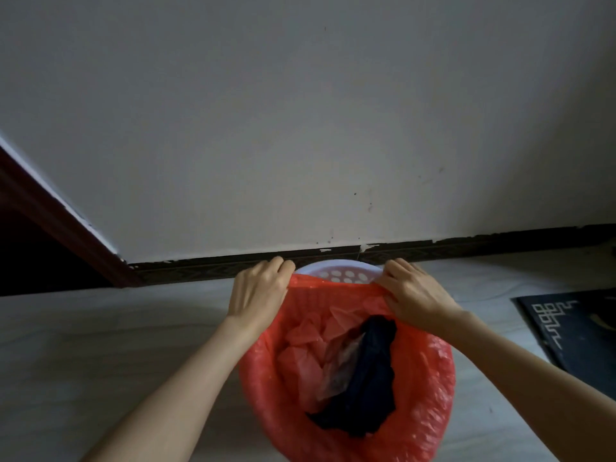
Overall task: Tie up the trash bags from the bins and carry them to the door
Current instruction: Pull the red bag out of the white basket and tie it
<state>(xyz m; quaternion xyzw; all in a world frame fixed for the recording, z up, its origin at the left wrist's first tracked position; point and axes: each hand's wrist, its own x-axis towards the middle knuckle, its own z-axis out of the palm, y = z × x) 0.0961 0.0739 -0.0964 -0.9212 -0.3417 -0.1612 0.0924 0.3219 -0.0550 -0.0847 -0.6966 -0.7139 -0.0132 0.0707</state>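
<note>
A red bag (430,388) lines a white bin (336,272) that stands on the pale floor (100,345) at about 6 o'clock in the view, close to the wall (300,111). Most of the bag's edge is folded over the bin's rim, but at 12 o'clock the film is pulled inward off the rim, baring the white perforated wall there. The left hand (258,290) sits at 10 o'clock of the bin, fingers curled down over the red film and gripping its far edge. The right hand (413,293) sits at 2 o'clock, fingers likewise curled and pinching the same far edge, the film stretched taut between the two hands. Inside the bag lie crumpled red plastic (310,328) at 9 o'clock and a dark cloth (370,378) from the centre toward 5 o'clock, with a clear wrapper (336,368) between them. A dark skirting (466,246) runs along the wall's foot. A reddish door frame (50,221) slants at 9 o'clock, and a black mat (573,331) with pale marks lies at 3 o'clock
</note>
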